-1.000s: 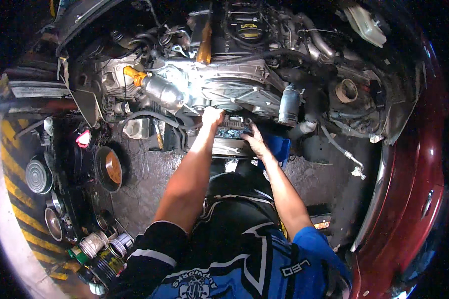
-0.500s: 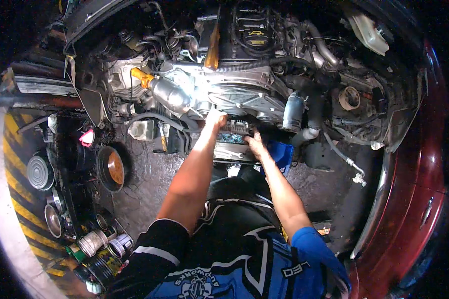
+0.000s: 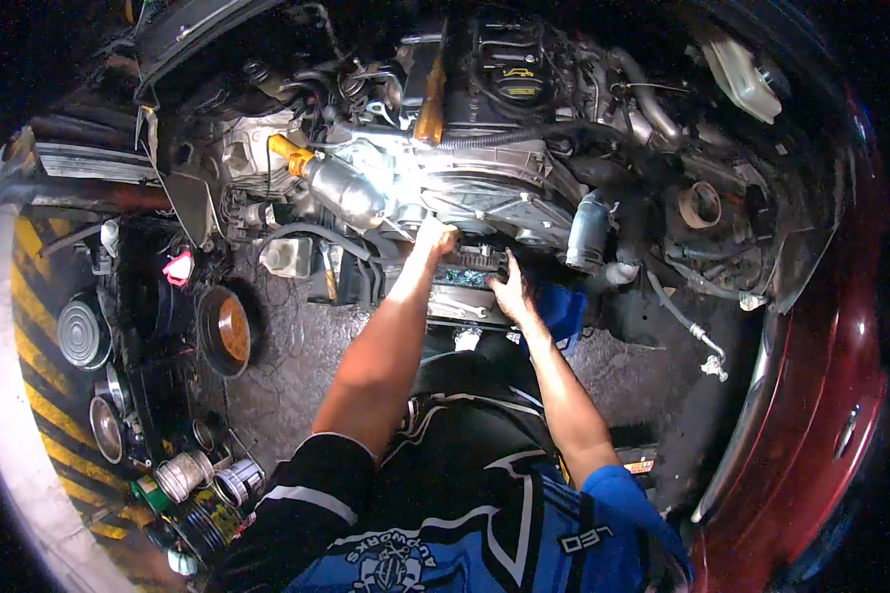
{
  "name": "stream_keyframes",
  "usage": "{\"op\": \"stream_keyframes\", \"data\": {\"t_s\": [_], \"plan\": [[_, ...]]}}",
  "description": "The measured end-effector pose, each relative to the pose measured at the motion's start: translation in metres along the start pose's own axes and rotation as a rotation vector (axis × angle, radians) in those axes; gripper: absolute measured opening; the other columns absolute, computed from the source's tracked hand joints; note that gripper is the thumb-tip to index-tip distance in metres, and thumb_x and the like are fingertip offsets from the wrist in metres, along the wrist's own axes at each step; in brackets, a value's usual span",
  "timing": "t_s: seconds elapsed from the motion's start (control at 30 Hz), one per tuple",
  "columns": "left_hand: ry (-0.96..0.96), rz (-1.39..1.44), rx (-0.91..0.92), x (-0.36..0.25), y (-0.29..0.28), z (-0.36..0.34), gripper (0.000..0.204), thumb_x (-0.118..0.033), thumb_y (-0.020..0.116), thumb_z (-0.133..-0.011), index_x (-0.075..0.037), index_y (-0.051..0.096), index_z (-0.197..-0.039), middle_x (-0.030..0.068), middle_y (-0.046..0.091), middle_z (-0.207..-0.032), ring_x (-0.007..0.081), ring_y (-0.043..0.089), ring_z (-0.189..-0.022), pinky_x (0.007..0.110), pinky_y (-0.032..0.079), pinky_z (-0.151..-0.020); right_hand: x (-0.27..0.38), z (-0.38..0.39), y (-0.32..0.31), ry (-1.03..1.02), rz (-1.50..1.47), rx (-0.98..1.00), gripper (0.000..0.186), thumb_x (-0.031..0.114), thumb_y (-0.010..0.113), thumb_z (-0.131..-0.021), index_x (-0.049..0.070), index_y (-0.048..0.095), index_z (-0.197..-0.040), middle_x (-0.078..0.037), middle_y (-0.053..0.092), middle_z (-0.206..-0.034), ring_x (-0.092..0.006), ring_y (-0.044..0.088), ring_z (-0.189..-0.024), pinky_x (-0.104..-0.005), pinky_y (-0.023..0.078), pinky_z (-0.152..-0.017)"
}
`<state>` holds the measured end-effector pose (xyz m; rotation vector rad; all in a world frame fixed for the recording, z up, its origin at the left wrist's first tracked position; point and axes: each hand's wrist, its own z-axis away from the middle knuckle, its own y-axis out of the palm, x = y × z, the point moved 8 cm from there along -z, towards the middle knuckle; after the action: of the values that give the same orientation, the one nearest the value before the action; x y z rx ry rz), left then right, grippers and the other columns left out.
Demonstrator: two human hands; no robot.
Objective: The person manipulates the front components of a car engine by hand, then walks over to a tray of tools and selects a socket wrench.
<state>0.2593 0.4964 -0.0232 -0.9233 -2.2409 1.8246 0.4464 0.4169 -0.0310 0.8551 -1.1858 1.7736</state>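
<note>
Two bare hands reach to the lower front of the greasy metal engine [image 3: 485,188]: the left hand [image 3: 435,237] presses on a dark ribbed part [image 3: 475,262] just under the bright cast cover, the right hand [image 3: 509,295] rests at that part's right end, and whether either is closed around it cannot be made out. One blue rag [image 3: 564,311] lies just right of the right hand. One round pan [image 3: 225,331] and several metal cans [image 3: 183,474] sit well left of the engine, partly lost in shadow.

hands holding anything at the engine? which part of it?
Cannot tell for sure. Left hand presses against the lower engine front; right hand rests on a dark toothed part below it, near its right end. Fingers are too small to show a closed grip.
</note>
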Motion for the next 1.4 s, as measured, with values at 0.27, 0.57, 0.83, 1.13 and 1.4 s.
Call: {"op": "stream_keyframes", "data": {"t_s": [0.27,0.57,0.83,1.13,1.4], "plan": [[-0.184,-0.126,0.236,0.009,0.002,0.018,0.020,-0.027,0.057,-0.070,-0.013,0.066,-0.060,0.0119,0.062,-0.058,0.0286,0.063,-0.056,0.041,0.050,-0.055,0.022,0.011,0.010,0.086,-0.170,0.161,0.073,0.024,0.066,-0.081,0.007,0.032,-0.143,-0.020,0.046,-0.136,-0.0285,0.043,-0.127,-0.0355,0.033,-0.105],[-0.820,0.505,0.027,0.025,-0.009,0.066,0.019,-0.028,0.059,-0.076,-0.010,0.064,-0.073,0.0112,0.058,-0.065,0.0262,0.059,-0.063,0.035,0.049,-0.059,-0.025,0.030,0.011,0.062,-0.324,0.209,0.066,0.023,0.061,-0.084,-0.004,0.034,-0.138,-0.020,0.040,-0.140,-0.0278,0.039,-0.129,-0.0350,0.029,-0.107],[-1.233,0.473,0.175,0.033,-0.016,0.061,0.033,-0.033,0.065,-0.069,-0.005,0.069,-0.086,0.0178,0.068,-0.090,0.0315,0.067,-0.086,0.040,0.052,-0.077,-0.087,0.037,-0.016,0.154,-0.426,0.144,0.057,0.019,0.062,-0.086,-0.002,0.041,-0.135,-0.014,0.051,-0.131,-0.0232,0.049,-0.119,-0.0317,0.036,-0.102],[-1.196,0.484,0.196,0.045,0.004,0.064,0.022,-0.031,0.061,-0.073,-0.011,0.068,-0.066,0.0065,0.062,-0.057,0.0218,0.060,-0.049,0.034,0.048,-0.052,-0.077,0.027,-0.015,0.107,-0.378,0.087,0.053,0.021,0.061,-0.087,-0.003,0.045,-0.132,-0.015,0.051,-0.131,-0.0236,0.048,-0.120,-0.0317,0.036,-0.102],[-0.581,0.065,0.442,0.021,0.001,0.035,0.031,-0.036,0.058,-0.074,-0.008,0.071,-0.077,0.0144,0.068,-0.083,0.0300,0.067,-0.077,0.039,0.052,-0.070,-0.074,0.030,-0.012,0.121,-0.350,0.092,0.045,0.021,0.060,-0.087,-0.001,0.052,-0.127,-0.012,0.056,-0.124,-0.0212,0.051,-0.116,-0.0304,0.036,-0.101]]}}
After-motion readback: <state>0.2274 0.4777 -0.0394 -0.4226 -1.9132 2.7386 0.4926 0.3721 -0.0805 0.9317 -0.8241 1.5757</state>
